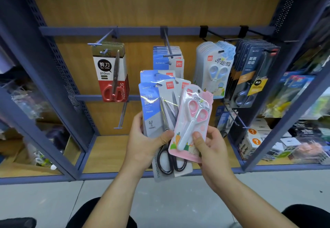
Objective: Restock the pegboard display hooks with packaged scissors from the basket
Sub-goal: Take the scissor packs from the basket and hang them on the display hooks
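Our left hand point(142, 143) grips fanned blue scissor packs point(159, 102); our right hand point(210, 149) pinches the pink scissor pack point(192, 120) overlapping them.

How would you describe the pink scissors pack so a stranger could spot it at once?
Start at the wooden display wall with blue rails; in front of it, low and central, two hands hold packs. The right hand pinches the pink pack, overlapping the blue-and-grey packs fanned in the left hand. It is the only pink one, holding small pink-and-white scissors.
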The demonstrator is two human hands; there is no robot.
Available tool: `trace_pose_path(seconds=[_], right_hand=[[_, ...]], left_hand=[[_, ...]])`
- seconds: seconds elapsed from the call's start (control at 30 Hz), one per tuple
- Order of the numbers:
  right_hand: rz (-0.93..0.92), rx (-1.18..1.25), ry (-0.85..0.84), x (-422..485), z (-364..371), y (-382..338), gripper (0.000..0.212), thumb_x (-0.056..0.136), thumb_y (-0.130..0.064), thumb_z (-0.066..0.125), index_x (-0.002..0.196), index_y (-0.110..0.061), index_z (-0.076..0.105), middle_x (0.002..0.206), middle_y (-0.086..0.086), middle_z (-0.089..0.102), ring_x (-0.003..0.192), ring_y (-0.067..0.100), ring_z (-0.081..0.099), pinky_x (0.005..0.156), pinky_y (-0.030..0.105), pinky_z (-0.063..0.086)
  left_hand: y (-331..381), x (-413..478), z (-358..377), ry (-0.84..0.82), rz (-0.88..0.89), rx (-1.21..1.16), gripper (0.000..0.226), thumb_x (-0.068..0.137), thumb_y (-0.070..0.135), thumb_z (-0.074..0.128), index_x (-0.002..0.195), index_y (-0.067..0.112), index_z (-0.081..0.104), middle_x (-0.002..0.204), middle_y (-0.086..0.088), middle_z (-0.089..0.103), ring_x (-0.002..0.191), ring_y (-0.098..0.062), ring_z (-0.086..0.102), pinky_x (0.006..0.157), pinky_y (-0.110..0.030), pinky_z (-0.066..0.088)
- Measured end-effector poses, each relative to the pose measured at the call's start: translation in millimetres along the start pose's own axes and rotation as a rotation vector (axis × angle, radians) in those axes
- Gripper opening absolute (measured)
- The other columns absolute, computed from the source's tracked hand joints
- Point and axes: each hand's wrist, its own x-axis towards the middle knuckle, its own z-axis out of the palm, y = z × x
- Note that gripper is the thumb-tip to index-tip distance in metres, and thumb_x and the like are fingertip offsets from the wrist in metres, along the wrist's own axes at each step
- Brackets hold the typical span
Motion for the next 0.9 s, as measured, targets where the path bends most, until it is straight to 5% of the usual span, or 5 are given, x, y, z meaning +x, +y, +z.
trace_pose_path(seconds=[0.13,0.43,0.53,0.7,0.9], right_hand=[[0.021,0.035,-0.043,3.1,-10.0,-6.5,0.017,0.101,-0.010,0.058,0.118,-0.008,0.055,0.104,0.011,0.077,0.099,0.031,0.076,0.081,0.047,0.062],[-0.241,-0.145,0.137,61.8,-49.8,-47.8,0.020,0.100,-0.009,0.063,0.109,-0.026,0.062,0.109,0.011,0.076,0.095,0.026,0.077,0.077,0.045,0.063],[-0.284,-0.226,0.150,90.7,-55.7,-56.7,0.021,0.099,-0.016,0.066,0.112,-0.032,0.063,0.113,0.010,0.075,0.100,0.029,0.075,0.084,0.052,0.061],[-0.280,-0.227,0.188,123.4,-56.7,-65.9,0.024,0.101,-0.012,0.063,0.124,-0.017,0.060,0.100,-0.005,0.075,0.090,0.016,0.076,0.069,0.035,0.060],[-0.269,-0.250,0.201,135.4,-56.5,-60.0,0.024,0.100,-0.015,0.064,0.123,-0.022,0.060,0.097,-0.009,0.077,0.089,0.014,0.077,0.073,0.041,0.063]], left_hand=[[0.5,-0.9,0.5,0.024,0.000,0.034,0.075,0.057,0.020,0.092,0.123,0.029,0.058,0.110,0.008,0.077,0.103,-0.014,0.074,0.084,-0.034,0.061],[2.3,-3.2,1.8,0.029,-0.006,0.085,0.073,0.065,0.006,0.095,0.121,0.032,0.057,0.108,0.010,0.076,0.100,-0.014,0.075,0.089,-0.049,0.061],[3.7,-2.8,2.8,0.027,-0.013,0.091,0.069,0.070,0.001,0.091,0.121,0.033,0.057,0.106,0.012,0.076,0.099,-0.012,0.075,0.089,-0.047,0.062],[3.3,-1.2,0.3,0.028,-0.025,0.099,0.069,0.070,0.002,0.091,0.121,0.033,0.057,0.109,0.008,0.076,0.100,-0.013,0.075,0.087,-0.043,0.062],[4.0,2.5,-4.6,0.028,-0.022,0.093,0.067,0.071,0.001,0.090,0.122,0.030,0.057,0.107,0.009,0.077,0.098,-0.013,0.075,0.080,-0.034,0.064]])
